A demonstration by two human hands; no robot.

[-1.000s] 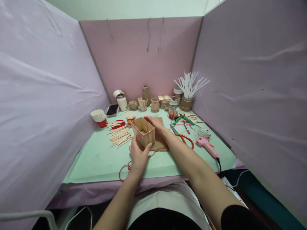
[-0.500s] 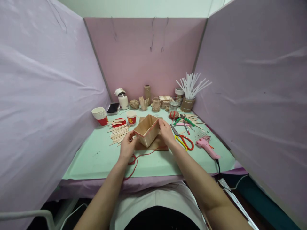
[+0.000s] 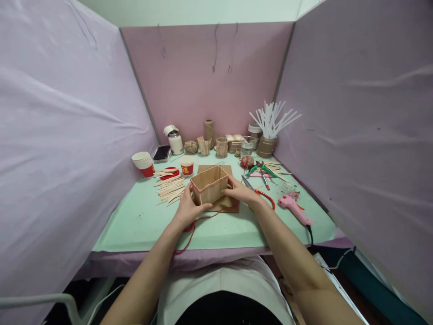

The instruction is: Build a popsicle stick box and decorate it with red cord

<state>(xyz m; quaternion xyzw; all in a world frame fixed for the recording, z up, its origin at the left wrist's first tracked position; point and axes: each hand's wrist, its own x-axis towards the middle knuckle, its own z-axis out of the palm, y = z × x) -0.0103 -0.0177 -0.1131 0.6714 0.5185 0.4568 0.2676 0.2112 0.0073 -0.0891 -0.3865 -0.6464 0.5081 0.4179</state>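
Note:
A rectangular, open-topped wooden box with red cord along its rim is held between my two hands, over a brown board. My left hand grips its left end, the thumb along the lower front. At the right end, my right hand holds the box with its fingers against the side. Loose red cord trails from the board toward the table's front edge. Whether the box's underside touches the board is hidden.
Scissors and a pink glue gun lie to the right, near green-handled pliers. Thin sticks and paper cups are at the left. Jars, twine and a pot of white sticks line the back.
The box has turned so its long side faces me more and sits more level. My left hand has shifted its thumb under the front, and my right hand has moved lower on the right end.

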